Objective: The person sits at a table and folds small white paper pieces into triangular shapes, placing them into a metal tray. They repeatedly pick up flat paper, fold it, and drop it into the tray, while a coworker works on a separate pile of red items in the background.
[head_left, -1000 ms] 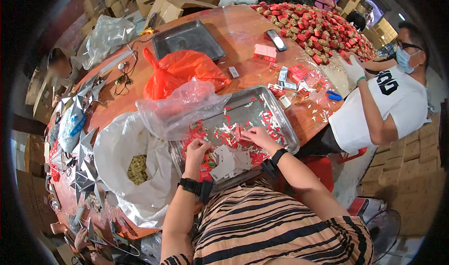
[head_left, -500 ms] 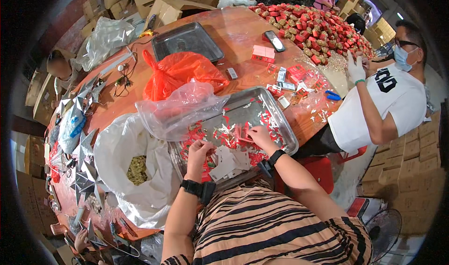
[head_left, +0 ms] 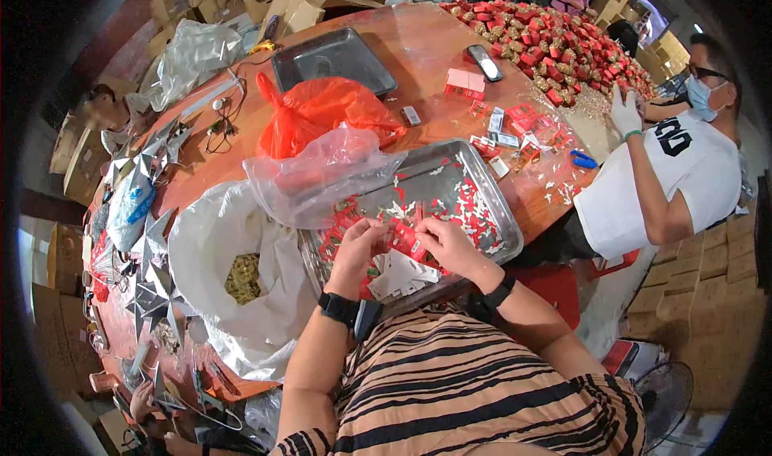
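My left hand (head_left: pixel 358 249) and my right hand (head_left: pixel 450 245) are close together over a metal tray (head_left: pixel 509 244). Both are closed on a small red printed card (head_left: pixel 406 240), held between their fingertips. Just below the card lies a fanned stack of white cards (head_left: pixel 396 276), near the tray's front edge. Small red and white paper cut-outs (head_left: pixel 469 207) are strewn across the tray. A clear plastic bag (head_left: pixel 301 191) droops over the tray's left rim. Each wrist wears a black band.
A white sack (head_left: pixel 205 239) with gold material stands left of the tray, a red plastic bag (head_left: pixel 322 114) behind it. A dark tray (head_left: pixel 334 66), phone (head_left: pixel 484 62) and heaped red-and-gold pieces (head_left: pixel 555 50) lie farther back. A masked person (head_left: pixel 643 166) works at the right.
My hands have come together; before, they were apart, with red pieces in the right fingers. Now the red card sits between both hands. The view has shifted slightly.
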`<action>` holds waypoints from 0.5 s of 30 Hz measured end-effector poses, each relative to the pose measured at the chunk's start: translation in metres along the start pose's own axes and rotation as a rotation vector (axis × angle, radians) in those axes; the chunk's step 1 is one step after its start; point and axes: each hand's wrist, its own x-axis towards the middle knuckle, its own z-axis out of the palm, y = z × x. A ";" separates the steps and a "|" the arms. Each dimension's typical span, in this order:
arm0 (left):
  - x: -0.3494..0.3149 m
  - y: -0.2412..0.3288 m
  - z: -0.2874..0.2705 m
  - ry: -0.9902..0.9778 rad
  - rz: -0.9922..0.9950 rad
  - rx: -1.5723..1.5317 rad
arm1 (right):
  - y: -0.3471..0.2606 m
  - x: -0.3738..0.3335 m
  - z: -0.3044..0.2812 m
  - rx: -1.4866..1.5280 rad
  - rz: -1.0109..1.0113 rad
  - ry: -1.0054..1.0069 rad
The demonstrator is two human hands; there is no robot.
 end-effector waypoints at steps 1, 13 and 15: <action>-0.001 0.004 0.002 -0.021 0.017 0.038 | 0.001 0.000 0.003 0.027 0.027 -0.003; -0.023 0.051 0.027 -0.247 0.122 0.398 | 0.024 0.010 0.011 0.436 0.129 -0.090; -0.027 0.055 0.028 -0.253 0.154 0.404 | 0.020 0.008 0.011 0.439 0.145 -0.100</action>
